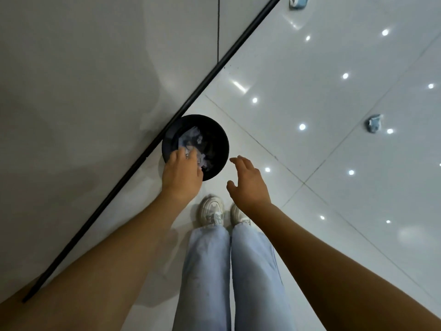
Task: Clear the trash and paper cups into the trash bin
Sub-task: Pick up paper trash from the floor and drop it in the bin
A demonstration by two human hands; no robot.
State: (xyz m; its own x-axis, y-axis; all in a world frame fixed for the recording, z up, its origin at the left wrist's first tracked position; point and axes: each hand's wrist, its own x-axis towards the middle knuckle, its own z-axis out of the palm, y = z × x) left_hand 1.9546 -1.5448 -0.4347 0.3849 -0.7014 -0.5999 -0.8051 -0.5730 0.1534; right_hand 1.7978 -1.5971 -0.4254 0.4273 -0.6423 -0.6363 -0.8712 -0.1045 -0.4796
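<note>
**Over the bin, two scraps on the floor**

My left hand [181, 174] is over the black trash bin [216, 139] by the wall, fingers curled around a crumpled pale wad of trash [189, 152] at its mouth. My right hand [247, 182] hovers just beside the bin, fingers loose, holding nothing. Two crumpled bluish scraps lie well apart on the floor [310, 115]: one [374, 123] to my right, another [298, 1] farther off.

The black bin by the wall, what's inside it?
The black bin holds crumpled pale, bluish-white trash. The left hand covers its near edge and seems to pinch a scrap; the bottom is too dark to see.
</note>
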